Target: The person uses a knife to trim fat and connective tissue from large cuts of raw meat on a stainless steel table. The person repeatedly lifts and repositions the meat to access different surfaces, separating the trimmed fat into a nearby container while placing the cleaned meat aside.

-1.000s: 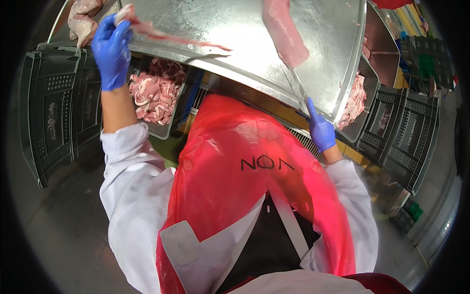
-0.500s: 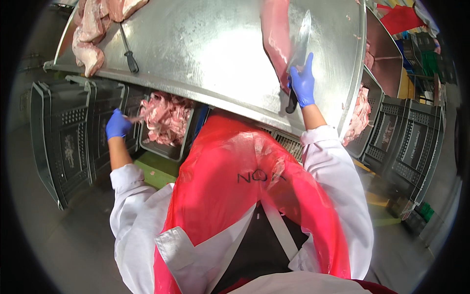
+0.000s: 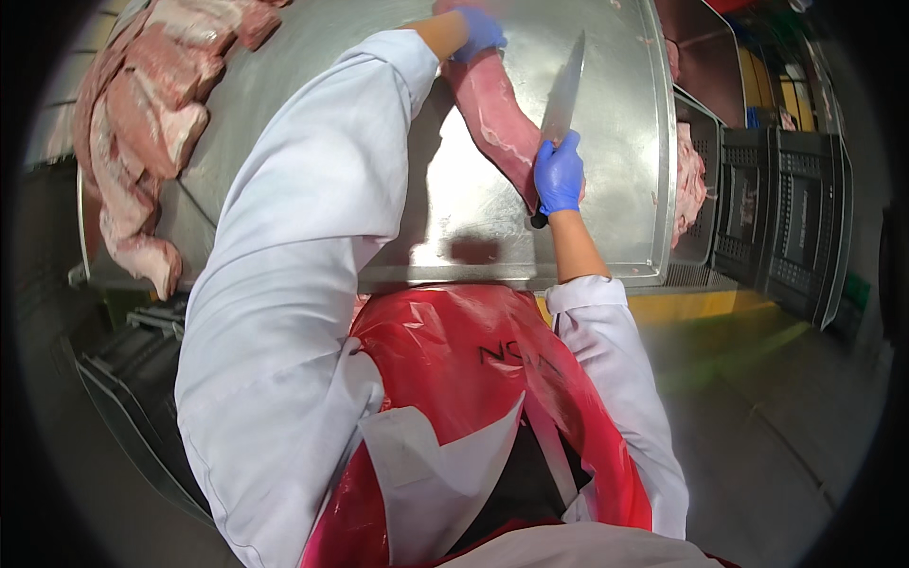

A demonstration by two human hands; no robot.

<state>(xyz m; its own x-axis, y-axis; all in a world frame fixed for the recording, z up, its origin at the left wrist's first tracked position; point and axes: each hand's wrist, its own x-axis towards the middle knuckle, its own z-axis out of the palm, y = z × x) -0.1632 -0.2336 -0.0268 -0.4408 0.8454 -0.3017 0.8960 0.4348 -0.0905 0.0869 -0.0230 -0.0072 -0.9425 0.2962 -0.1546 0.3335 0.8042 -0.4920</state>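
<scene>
A long pink piece of meat (image 3: 495,118) lies on the steel worktop (image 3: 615,237). My left hand (image 3: 476,30), in a blue glove, is closed on its far end, partly hidden behind my forearm. My right hand (image 3: 559,172), also gloved, grips the black handle of a large knife (image 3: 566,90). The blade points away from me along the right side of the meat, and the handle is beside the meat's near end.
Several raw meat pieces (image 3: 151,104) are heaped at the worktop's left. At the right are a tub of pale trimmings (image 3: 689,180), a further metal bin (image 3: 705,47) and dark plastic crates (image 3: 795,227). Another dark crate (image 3: 123,398) stands at the lower left.
My left hand has left the trimmings tub at the lower left, without the meat scrap, and moved up onto the long piece. My right hand still holds the knife. The view has shifted.
</scene>
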